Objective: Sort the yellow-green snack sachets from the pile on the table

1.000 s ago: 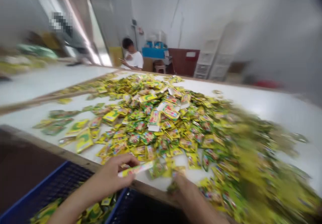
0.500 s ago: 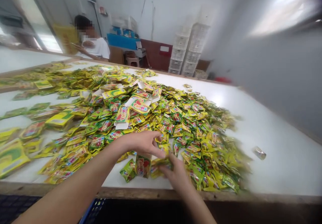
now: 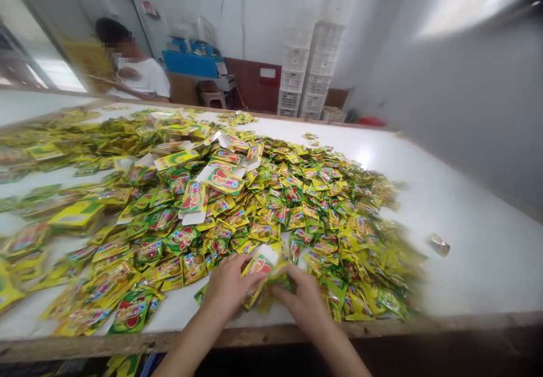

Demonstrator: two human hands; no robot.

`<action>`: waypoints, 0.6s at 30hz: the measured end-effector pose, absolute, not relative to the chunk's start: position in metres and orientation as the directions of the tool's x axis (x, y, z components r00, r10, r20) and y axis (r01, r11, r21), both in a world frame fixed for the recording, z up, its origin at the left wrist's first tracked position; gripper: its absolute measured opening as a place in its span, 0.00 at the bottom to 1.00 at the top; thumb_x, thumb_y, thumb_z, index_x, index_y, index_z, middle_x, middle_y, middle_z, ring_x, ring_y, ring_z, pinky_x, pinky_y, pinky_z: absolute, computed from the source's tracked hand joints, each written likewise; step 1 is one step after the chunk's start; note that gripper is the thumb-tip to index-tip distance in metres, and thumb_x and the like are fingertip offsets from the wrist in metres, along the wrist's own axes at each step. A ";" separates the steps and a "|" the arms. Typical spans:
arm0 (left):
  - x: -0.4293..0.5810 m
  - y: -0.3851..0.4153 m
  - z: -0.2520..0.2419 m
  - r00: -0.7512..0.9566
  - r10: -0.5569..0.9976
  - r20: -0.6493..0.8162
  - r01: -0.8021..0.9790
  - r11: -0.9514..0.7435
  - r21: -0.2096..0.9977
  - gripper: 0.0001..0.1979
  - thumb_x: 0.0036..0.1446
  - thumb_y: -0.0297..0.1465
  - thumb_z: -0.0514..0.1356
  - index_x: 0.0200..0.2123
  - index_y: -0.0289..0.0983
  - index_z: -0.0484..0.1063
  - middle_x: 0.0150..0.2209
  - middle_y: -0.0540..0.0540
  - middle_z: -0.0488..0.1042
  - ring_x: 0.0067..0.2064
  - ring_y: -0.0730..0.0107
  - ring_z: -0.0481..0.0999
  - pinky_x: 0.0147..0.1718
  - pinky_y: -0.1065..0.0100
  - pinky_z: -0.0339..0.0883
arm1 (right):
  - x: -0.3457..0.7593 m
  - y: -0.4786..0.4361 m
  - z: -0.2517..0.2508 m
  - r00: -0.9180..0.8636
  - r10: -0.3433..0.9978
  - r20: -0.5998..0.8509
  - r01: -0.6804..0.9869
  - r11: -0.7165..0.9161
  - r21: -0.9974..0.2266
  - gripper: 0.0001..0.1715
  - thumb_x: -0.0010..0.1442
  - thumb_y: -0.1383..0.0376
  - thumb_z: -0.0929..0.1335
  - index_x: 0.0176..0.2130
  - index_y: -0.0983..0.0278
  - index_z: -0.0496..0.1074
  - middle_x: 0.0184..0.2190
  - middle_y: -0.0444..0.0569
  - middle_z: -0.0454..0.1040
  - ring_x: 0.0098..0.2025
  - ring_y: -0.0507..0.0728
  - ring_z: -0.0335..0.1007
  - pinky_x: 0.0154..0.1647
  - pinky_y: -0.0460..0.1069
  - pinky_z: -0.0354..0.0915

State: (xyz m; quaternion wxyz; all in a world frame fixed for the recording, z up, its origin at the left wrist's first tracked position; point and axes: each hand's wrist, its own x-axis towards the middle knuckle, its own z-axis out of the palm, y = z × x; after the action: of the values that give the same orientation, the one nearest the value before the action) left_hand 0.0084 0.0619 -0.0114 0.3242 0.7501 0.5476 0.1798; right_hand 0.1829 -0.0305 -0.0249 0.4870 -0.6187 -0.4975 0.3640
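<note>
Left hand [image 3: 231,282] gripping a box [image 3: 259,265] at six o'clock, right hand [image 3: 302,297] pinching blurred packets [image 3: 279,281] beside it: you're apparently loading; next calls for steadying the box.

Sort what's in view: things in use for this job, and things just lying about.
In use:
- small carton, in the left hand
- packets, heaped, with some blurred at the right hand
- white tabletop beneath

Apparently just lying about:
- white crates, stacked by the far wall
- stool, beyond the tabletop
</note>
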 end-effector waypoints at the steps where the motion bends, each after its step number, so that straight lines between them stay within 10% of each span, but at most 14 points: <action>1: 0.012 0.062 -0.011 0.354 0.931 -0.086 0.694 -0.200 0.691 0.16 0.48 0.44 0.65 0.37 0.40 0.76 0.37 0.43 0.79 0.42 0.52 0.76 0.40 0.62 0.65 | 0.187 -0.029 -0.019 0.294 0.955 0.041 0.247 -0.034 -0.969 0.07 0.54 0.65 0.72 0.36 0.61 0.76 0.32 0.44 0.77 0.35 0.57 0.71 0.36 0.47 0.65; 7: 0.007 0.042 -0.012 0.383 0.920 -0.081 0.503 -0.135 0.854 0.16 0.58 0.47 0.57 0.37 0.41 0.70 0.38 0.47 0.76 0.41 0.57 0.75 0.41 0.63 0.65 | 0.186 -0.007 0.011 0.483 0.857 0.179 0.162 0.113 -0.980 0.10 0.57 0.63 0.71 0.41 0.61 0.73 0.36 0.46 0.76 0.37 0.57 0.71 0.38 0.48 0.65; 12: -0.004 0.017 -0.017 0.220 0.972 -0.077 0.396 -0.017 0.918 0.16 0.58 0.48 0.57 0.38 0.42 0.67 0.36 0.48 0.76 0.38 0.58 0.75 0.38 0.64 0.65 | 0.164 -0.003 0.013 0.250 0.923 0.293 0.443 0.161 -0.882 0.08 0.58 0.70 0.69 0.39 0.61 0.76 0.35 0.46 0.74 0.40 0.56 0.69 0.42 0.48 0.63; 18: -0.010 0.015 -0.009 0.419 0.904 -0.081 0.259 -0.034 0.965 0.14 0.57 0.44 0.60 0.40 0.40 0.68 0.36 0.48 0.75 0.40 0.60 0.74 0.38 0.67 0.66 | 0.181 -0.006 0.054 -0.272 0.937 0.221 0.691 0.350 -0.633 0.11 0.55 0.77 0.69 0.32 0.61 0.76 0.31 0.45 0.71 0.39 0.55 0.67 0.41 0.47 0.60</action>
State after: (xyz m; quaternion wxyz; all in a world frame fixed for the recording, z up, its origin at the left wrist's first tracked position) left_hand -0.0104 0.0152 -0.0088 0.5332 0.6521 0.4458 0.3028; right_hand 0.1811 -0.0062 0.0538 0.2897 -0.5292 -0.7687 0.2123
